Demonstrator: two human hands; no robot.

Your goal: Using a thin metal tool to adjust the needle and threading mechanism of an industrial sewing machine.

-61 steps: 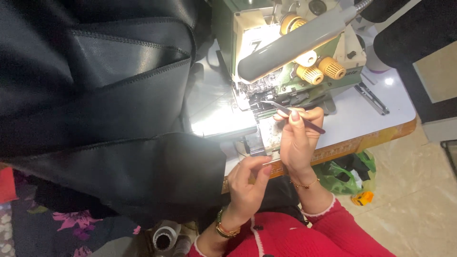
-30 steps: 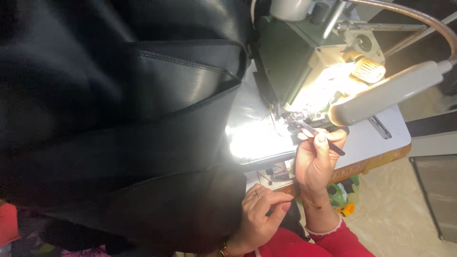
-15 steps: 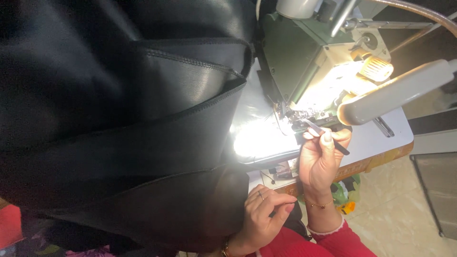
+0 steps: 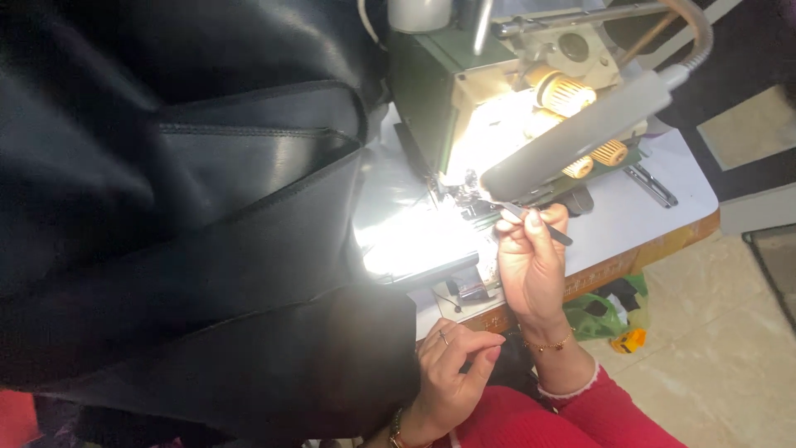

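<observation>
A large black garment (image 4: 182, 224) lay heaped over the left of the white tabletop (image 4: 655, 217), not yet fed under the green sewing machine (image 4: 497, 99). The right hand (image 4: 531, 265) had its fingers clamped on thin tweezers (image 4: 535, 222) at the brightly lit needle area, so threading looked unfinished. The left hand (image 4: 452, 373) rested at the garment's edge, fingers curled together, seemingly holding nothing.

wearer's own arms, head view
red sleeves, white trim at right cuff; thin gold chain bracelet on right hand (image 4: 531, 265) wrist at 5 o'clock; ring and gold bangle on left hand (image 4: 448, 373).
</observation>
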